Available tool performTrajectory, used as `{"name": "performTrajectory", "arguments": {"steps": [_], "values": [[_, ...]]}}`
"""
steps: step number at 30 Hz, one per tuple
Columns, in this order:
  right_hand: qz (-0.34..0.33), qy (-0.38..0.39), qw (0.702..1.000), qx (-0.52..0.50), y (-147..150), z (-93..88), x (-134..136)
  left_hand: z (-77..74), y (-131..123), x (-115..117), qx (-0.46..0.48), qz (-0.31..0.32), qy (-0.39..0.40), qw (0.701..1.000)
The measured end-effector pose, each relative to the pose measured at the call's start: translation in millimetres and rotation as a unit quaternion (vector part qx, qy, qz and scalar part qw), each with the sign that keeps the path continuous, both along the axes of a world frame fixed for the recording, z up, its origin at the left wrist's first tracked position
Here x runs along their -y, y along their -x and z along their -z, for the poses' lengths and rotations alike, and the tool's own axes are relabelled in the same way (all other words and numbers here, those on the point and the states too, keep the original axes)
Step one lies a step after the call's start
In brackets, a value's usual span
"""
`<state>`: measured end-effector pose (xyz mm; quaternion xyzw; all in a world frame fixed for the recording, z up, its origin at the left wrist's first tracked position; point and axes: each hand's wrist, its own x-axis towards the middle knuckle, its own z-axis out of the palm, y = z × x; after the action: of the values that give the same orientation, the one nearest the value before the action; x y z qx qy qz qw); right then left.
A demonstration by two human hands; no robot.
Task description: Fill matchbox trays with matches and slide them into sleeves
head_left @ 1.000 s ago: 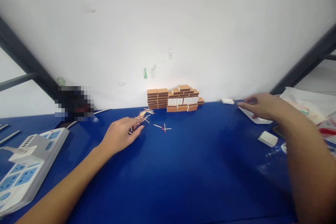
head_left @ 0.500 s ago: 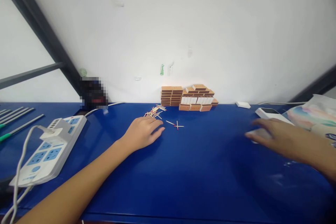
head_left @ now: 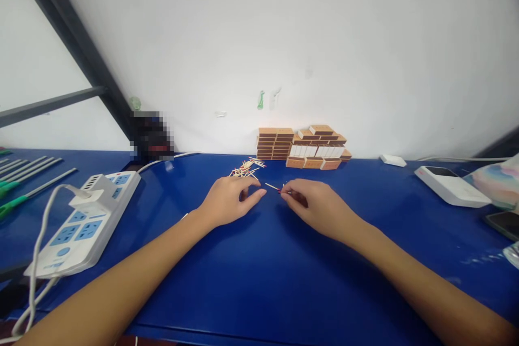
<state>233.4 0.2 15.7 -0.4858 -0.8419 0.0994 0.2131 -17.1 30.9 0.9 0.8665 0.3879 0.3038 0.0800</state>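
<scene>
My left hand (head_left: 233, 200) hovers over the blue table, thumb and forefinger apart with nothing between them. Just behind it lies a loose pile of matches (head_left: 246, 168). My right hand (head_left: 320, 205) is at the middle, its thumb and forefinger pinched at the red heads of a few separate matches, seemingly on one of them. One match (head_left: 271, 186) lies slanted in the gap between my hands; the fingers mostly cover the others. Behind, against the wall, stand stacked matchboxes (head_left: 274, 143) and a second, wider pile of matchboxes (head_left: 318, 150), some with white sides showing.
A white power strip (head_left: 87, 227) with a plugged-in charger and cable is at left, beside green-handled rods (head_left: 36, 192). At right are a white device with a dark screen (head_left: 452, 186), a dark phone (head_left: 503, 224) and a colourful plastic packet (head_left: 494, 181). A small white box (head_left: 392, 160) sits near the wall.
My right hand has come from the white device on the right to the separate matches in the middle, its fingers closing to a pinch. The left thumb and forefinger are further apart. The view has shifted slightly.
</scene>
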Motion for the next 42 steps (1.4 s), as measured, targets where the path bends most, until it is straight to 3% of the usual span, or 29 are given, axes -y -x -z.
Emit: {"name": "performTrajectory", "arguments": {"steps": [2, 5, 8, 11, 12, 14, 16, 19, 22, 24, 29, 32, 37, 42], "values": [[0.006, -0.021, 1.0, 0.008, -2, 8.7, 1, -6.9, 1, -4, 0.058, -0.01, 0.016, 0.998], [0.021, -0.048, 0.998, 0.023, -9, 16.2, -1, -35.6, 18, -9, 0.064, -0.019, 0.037, 0.997], [0.055, -0.089, 0.994, 0.038, -18, 18.4, -9, -70.8, 53, -2, -0.138, -0.023, 0.099, 0.985], [0.086, -0.106, 0.99, 0.045, -26, 19.8, -17, -87.1, 81, 19, -0.272, -0.177, 0.182, 0.928], [0.094, -0.105, 0.989, 0.043, -28, 20.4, -19, -87.5, 87, 27, -0.299, -0.182, 0.221, 0.91], [0.108, -0.097, 0.989, 0.034, -31, 21.4, -22, -84.6, 90, 41, -0.349, -0.195, 0.274, 0.875], [0.119, -0.085, 0.989, 0.026, -33, 21.8, -23, -81.3, 86, 47, -0.359, -0.182, 0.298, 0.866], [0.127, -0.068, 0.989, 0.018, -34, 21.8, -25, -78.9, 72, 41, -0.286, -0.062, 0.341, 0.894], [0.127, -0.052, 0.99, 0.008, -33, 21.9, -26, -72.3, 53, 26, -0.116, 0.085, 0.363, 0.921], [0.127, -0.04, 0.991, 0.004, -33, 22.2, -26, -63.4, 41, 18, -0.049, 0.134, 0.354, 0.924], [0.103, -0.031, 0.994, -0.011, -32, 23.5, -25, -42.1, 21, 15, -0.094, 0.035, 0.172, 0.98], [0.04, -0.021, 0.999, -0.023, -30, 26.2, -24, -36.9, 11, 21, -0.123, 0.057, 0.111, 0.985], [0.037, 0.011, 0.999, -0.009, -28, 31.9, -24, -28.1, 7, 28, -0.165, 0.062, 0.096, 0.98], [0.029, 0.005, 0.999, 0.02, -34, 35.2, -28, -16.0, 17, 24, -0.139, 0.059, 0.103, 0.983]]}}
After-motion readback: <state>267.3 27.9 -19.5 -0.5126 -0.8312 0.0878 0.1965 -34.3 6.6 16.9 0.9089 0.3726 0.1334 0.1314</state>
